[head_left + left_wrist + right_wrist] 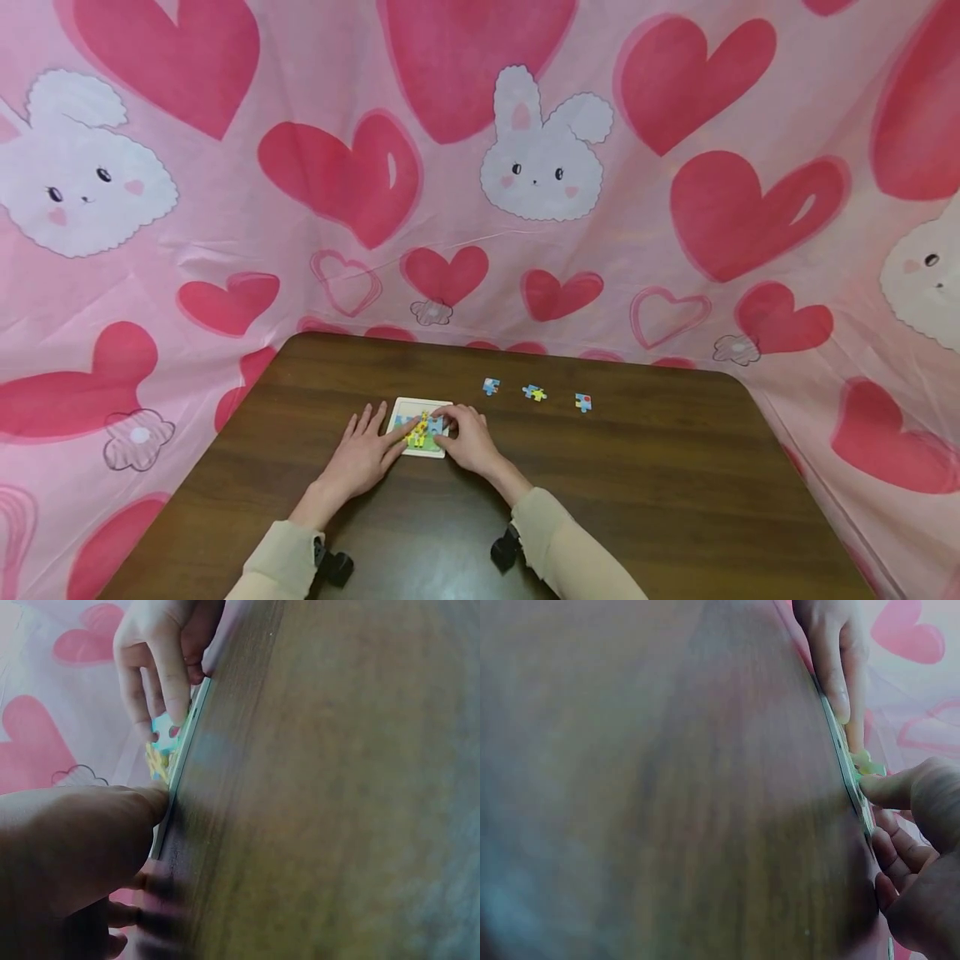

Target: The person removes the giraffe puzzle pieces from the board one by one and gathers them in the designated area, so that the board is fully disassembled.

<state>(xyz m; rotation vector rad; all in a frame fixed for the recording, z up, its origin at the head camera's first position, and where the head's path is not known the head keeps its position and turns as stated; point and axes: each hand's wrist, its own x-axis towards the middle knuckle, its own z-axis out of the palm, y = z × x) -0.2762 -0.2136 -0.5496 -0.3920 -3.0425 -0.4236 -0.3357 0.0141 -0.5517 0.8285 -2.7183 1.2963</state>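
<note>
A small white-framed jigsaw puzzle [405, 402] lies on the table, its picture showing a yellow giraffe [417, 435] over blue and green. My left hand [360, 458] rests at its left side with fingers stretched out, index finger and thumb on the puzzle. At the right side, my right hand [472, 440] pinches a light-blue puzzle piece [163, 733] between thumb and fingers. That piece is tilted up from the board in the left wrist view. In the right wrist view the right thumb [889, 789] is right at the frame's edge, and part of the piece is hidden.
Three loose puzzle pieces lie behind and to the right: a blue one [491, 387], a blue-and-yellow one [535, 392], and a blue one with a red spot [583, 402]. The brown wooden table [637, 483] meets a pink curtain [465, 225] with hearts and rabbits.
</note>
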